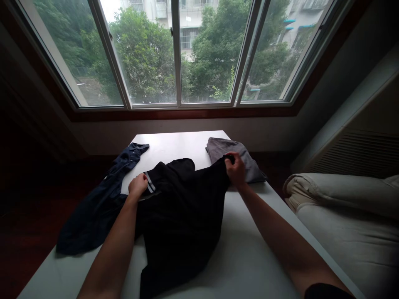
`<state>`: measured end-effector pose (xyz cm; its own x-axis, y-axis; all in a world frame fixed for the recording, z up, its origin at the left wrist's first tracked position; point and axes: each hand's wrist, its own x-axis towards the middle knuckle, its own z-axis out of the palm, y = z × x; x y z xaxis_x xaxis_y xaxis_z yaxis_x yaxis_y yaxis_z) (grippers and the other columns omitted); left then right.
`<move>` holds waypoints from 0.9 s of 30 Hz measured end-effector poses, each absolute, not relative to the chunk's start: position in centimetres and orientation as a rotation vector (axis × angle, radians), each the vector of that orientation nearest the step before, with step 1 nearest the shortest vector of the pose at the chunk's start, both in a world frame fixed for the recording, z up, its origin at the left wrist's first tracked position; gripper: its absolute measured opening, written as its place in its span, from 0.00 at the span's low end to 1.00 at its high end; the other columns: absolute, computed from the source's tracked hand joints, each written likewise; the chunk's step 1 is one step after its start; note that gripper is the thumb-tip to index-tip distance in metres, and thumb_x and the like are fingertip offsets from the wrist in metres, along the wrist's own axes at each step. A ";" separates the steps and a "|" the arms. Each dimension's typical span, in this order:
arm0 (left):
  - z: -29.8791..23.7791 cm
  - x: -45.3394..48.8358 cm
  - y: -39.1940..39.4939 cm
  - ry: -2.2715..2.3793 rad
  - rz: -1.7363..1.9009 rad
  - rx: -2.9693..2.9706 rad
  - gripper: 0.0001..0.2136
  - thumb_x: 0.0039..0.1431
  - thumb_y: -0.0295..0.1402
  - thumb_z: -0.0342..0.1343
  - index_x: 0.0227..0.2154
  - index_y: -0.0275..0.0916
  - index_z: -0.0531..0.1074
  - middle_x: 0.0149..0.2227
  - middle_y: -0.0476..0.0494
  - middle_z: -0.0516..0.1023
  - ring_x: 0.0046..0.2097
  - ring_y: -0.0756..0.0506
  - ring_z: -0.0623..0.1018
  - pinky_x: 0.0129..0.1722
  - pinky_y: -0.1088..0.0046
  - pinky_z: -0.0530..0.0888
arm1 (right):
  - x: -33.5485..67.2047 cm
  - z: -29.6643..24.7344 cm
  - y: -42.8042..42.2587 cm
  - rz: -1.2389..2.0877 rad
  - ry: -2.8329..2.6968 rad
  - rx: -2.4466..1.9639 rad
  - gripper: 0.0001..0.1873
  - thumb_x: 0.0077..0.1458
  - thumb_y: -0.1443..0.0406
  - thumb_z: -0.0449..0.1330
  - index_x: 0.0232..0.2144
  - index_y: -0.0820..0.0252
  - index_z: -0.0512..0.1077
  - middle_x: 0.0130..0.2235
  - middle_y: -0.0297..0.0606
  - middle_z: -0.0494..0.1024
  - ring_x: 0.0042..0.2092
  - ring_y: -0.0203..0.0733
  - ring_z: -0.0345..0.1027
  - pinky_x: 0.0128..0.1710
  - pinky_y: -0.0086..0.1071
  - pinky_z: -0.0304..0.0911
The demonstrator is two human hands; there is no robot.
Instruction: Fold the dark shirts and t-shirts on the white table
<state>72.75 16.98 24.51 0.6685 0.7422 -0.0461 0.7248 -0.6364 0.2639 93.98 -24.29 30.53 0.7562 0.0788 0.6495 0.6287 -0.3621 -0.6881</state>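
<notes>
Black shirt (183, 207) clamped in fingers of left hand (138, 185) and right hand (236, 169); a tug might rumple the folded grey garment (226, 150).

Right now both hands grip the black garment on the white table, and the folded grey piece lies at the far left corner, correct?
No. The head view shows the folded grey piece at the far right corner, beyond the right hand. The rest holds: it and the left hand grip the black garment on the white table.
</notes>
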 end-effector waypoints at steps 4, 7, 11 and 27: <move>25.9 70.9 18.7 1.266 0.211 2.575 0.10 0.61 0.36 0.53 0.41 0.45 0.77 0.43 0.38 0.82 0.46 0.34 0.80 0.41 0.64 0.71 | 98.7 31.3 -29.0 -0.849 -0.334 -1.741 0.12 0.58 0.62 0.56 0.43 0.57 0.73 0.42 0.40 0.78 0.42 0.44 0.70 0.49 0.38 0.64; 27.3 69.6 19.4 1.426 0.535 2.512 0.12 0.64 0.33 0.50 0.43 0.43 0.78 0.44 0.35 0.82 0.48 0.33 0.78 0.44 0.61 0.72 | 101.9 29.6 -32.4 -0.906 -0.147 -1.779 0.10 0.56 0.64 0.55 0.41 0.57 0.72 0.43 0.42 0.77 0.45 0.44 0.69 0.52 0.38 0.62; 28.1 69.1 19.7 1.507 0.724 2.495 0.12 0.62 0.30 0.51 0.42 0.43 0.78 0.50 0.34 0.79 0.55 0.31 0.74 0.53 0.55 0.71 | 103.7 26.7 -34.2 -0.859 -0.008 -1.899 0.09 0.52 0.67 0.57 0.37 0.56 0.72 0.38 0.41 0.74 0.40 0.45 0.65 0.50 0.41 0.62; 26.4 71.9 15.6 0.835 0.007 2.528 0.14 0.56 0.39 0.57 0.43 0.40 0.77 0.43 0.41 0.84 0.47 0.37 0.82 0.44 0.69 0.74 | 94.2 28.8 -25.1 -0.346 -0.771 -2.026 0.13 0.62 0.59 0.55 0.41 0.56 0.76 0.39 0.40 0.80 0.39 0.46 0.73 0.45 0.38 0.68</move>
<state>71.86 15.56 26.42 0.8143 0.5634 -0.1397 0.5609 -0.7017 0.4394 94.20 -25.13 28.77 0.7650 0.3861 0.5155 0.6417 -0.3887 -0.6611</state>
